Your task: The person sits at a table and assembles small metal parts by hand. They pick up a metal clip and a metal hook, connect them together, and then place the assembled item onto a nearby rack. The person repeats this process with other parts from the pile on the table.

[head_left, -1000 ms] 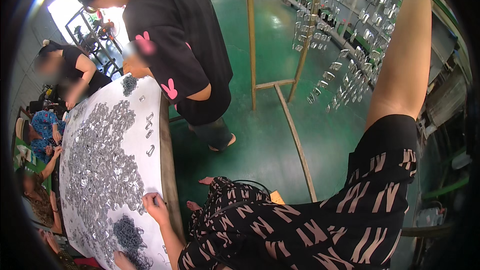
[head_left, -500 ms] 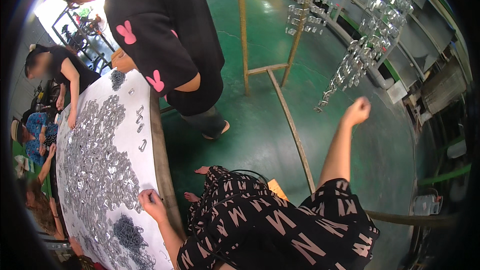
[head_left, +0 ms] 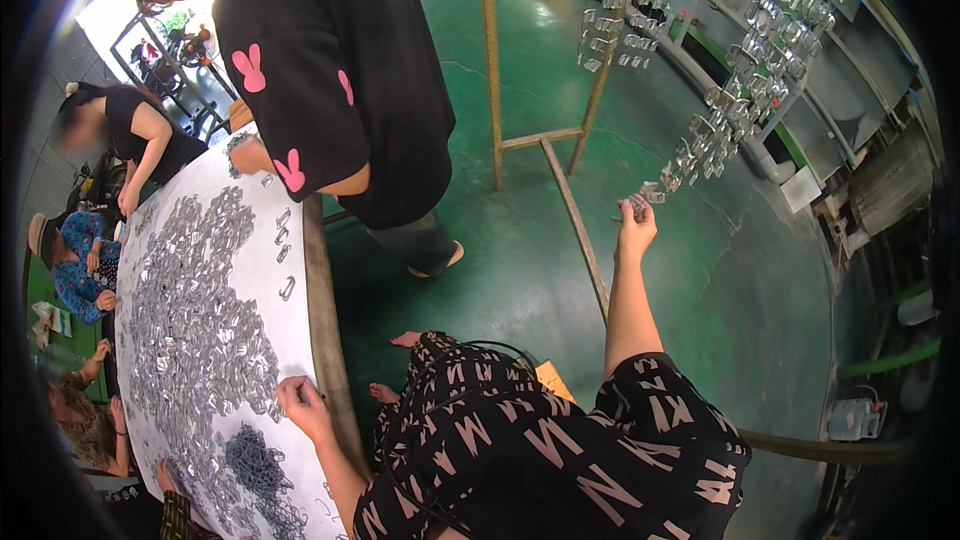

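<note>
My right hand [head_left: 637, 230] is raised over the floor, fingers pinched at the lowest silvery metal clip [head_left: 652, 192] of a hanging string. More shiny bent clips [head_left: 745, 110] hang above it in a long slanting cluster. My left hand [head_left: 305, 408] rests at the near edge of the white-covered table [head_left: 298, 315], fingers curled together; whatever they hold is hidden. Beside it spreads a wide heap of loose silvery clips [head_left: 195, 330]. A darker pile of wire hooks [head_left: 258, 465] lies just below that heap.
A person in a black shirt with pink rabbit shapes [head_left: 340, 70] stands at the table's far end. Other people work along its left side. A rusty metal frame [head_left: 575, 220] stands on the green floor. Another hanging group of clips [head_left: 610, 30] is further back.
My right hand has moved left to the lower end of the hanging string. My left hand has stayed put. The nearby person's hand has come to the small dark pile at the far end.
</note>
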`<action>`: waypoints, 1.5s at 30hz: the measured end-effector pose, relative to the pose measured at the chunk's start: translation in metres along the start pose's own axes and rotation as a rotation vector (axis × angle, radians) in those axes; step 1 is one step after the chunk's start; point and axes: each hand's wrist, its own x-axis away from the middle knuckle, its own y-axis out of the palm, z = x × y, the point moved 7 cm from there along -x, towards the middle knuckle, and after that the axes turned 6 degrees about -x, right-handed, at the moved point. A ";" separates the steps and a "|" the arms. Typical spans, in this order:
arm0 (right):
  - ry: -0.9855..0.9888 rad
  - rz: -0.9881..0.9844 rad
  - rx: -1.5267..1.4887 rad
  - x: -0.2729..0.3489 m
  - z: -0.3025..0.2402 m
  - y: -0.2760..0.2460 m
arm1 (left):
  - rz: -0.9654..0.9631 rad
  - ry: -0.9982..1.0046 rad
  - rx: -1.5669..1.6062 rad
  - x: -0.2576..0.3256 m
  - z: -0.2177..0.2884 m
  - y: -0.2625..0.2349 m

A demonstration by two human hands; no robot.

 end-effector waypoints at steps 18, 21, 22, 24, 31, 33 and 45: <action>-0.066 0.151 0.387 0.001 -0.027 0.008 | 0.017 0.039 -0.004 0.001 0.003 -0.002; -0.064 0.234 0.476 0.006 -0.037 0.003 | 0.015 0.027 0.004 0.001 0.003 -0.001; -0.066 0.277 0.515 0.007 -0.039 -0.001 | 0.014 0.026 0.002 0.001 0.001 -0.001; -0.071 0.333 0.572 0.007 -0.040 -0.009 | 0.014 0.027 -0.001 0.001 -0.002 -0.001; -0.001 0.376 0.654 0.011 -0.042 -0.015 | 0.012 0.008 0.011 0.002 -0.004 0.001; -0.025 0.366 0.624 0.011 -0.044 -0.015 | 0.011 0.006 0.022 0.001 -0.005 0.002; -0.020 -0.146 0.260 0.014 -0.034 0.018 | 0.078 0.060 -0.091 0.001 0.005 -0.007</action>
